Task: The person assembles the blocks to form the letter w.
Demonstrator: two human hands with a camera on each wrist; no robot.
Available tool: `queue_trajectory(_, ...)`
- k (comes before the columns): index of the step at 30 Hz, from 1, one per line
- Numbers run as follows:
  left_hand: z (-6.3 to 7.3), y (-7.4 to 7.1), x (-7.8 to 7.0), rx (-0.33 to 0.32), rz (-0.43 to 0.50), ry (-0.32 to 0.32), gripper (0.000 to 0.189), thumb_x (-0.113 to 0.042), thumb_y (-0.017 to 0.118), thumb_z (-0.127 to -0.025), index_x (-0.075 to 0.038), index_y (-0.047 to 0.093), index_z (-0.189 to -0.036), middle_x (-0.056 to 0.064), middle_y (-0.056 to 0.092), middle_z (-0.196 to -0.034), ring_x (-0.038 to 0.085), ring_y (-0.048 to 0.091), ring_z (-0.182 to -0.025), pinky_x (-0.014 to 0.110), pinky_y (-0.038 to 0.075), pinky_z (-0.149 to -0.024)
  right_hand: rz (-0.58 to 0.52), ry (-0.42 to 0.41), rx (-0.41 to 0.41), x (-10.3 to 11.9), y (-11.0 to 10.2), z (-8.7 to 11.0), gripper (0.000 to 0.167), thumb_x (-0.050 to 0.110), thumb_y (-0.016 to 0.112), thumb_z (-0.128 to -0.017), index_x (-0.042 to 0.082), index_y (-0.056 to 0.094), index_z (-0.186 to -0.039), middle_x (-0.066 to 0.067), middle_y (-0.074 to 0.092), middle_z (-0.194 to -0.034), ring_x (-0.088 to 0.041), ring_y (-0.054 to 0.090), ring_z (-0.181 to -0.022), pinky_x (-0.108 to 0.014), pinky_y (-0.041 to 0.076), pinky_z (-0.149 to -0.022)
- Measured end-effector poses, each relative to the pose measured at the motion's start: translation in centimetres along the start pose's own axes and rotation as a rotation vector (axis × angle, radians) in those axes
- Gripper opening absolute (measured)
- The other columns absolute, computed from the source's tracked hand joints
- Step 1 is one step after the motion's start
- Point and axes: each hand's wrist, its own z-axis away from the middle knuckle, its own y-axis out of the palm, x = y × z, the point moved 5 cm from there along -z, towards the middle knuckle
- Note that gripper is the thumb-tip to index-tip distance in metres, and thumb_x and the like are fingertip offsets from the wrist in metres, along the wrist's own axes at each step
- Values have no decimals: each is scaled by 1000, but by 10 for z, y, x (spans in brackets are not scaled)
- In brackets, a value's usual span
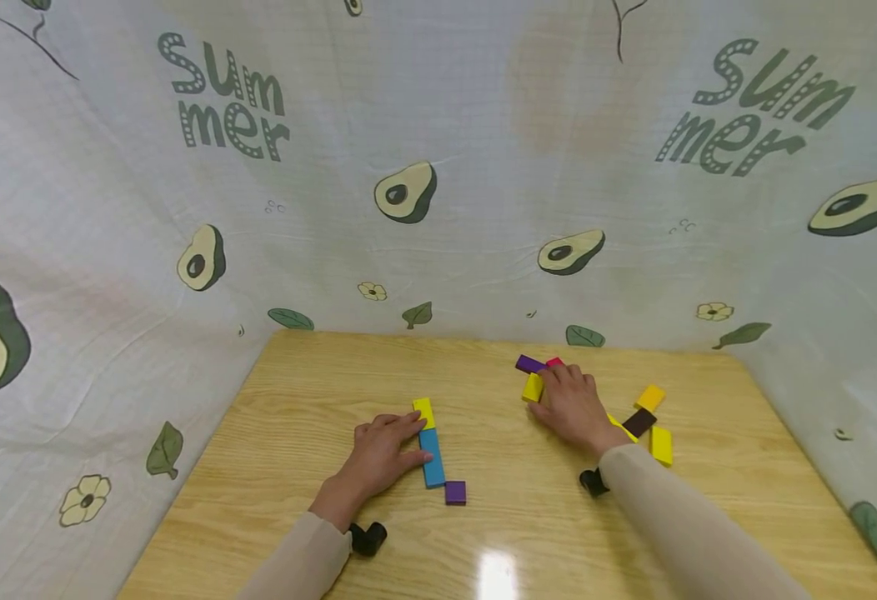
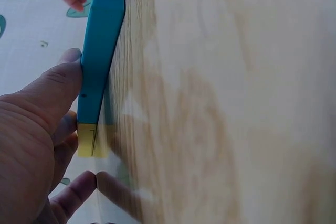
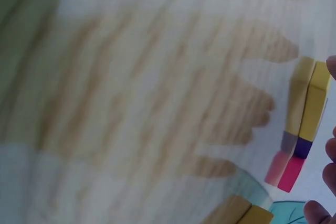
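Observation:
My left hand [image 1: 382,454] lies beside a row of a yellow block [image 1: 423,412] and a longer blue block [image 1: 432,458]. Its fingertips touch the yellow one and its thumb rests on the blue one. At the row's near end sits a small purple block [image 1: 455,492], corner to corner with the blue. My right hand [image 1: 572,404] reaches over another yellow block [image 3: 314,100], thumb by its near end, other fingers spread above. Beyond that block are a purple block [image 1: 530,364] and a red block [image 1: 554,362], the red partly hidden by the hand.
Right of my right hand lie an orange-yellow block [image 1: 650,397], a dark block [image 1: 639,422] and a yellow block [image 1: 661,446]. One more yellow block [image 1: 622,428] shows partly behind the wrist. A printed cloth [image 1: 476,283] hangs round the back and sides of the wooden table [image 1: 318,375].

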Motion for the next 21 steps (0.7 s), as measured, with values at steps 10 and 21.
queue_trajectory(10, 1, -1, 0, 6, -12, 4, 65, -52, 70, -98, -21, 58, -154, -2, 50, -163, 32, 46, -145, 64, 30, -106, 57, -31, 22, 4, 7, 1, 50, 36, 70, -100, -1, 67, -133, -21, 62, -129, -43, 51, -120, -62, 41, -94)
queue_trajectory(21, 1, -1, -2, 0, -7, -3, 65, -52, 70, -98, -21, 58, -154, -2, 50, -163, 32, 46, -145, 64, 30, -106, 49, -76, 37, 14, 10, 10, 48, 37, 73, -97, 1, 71, -129, -15, 62, -124, -37, 50, -118, -60, 40, -97)
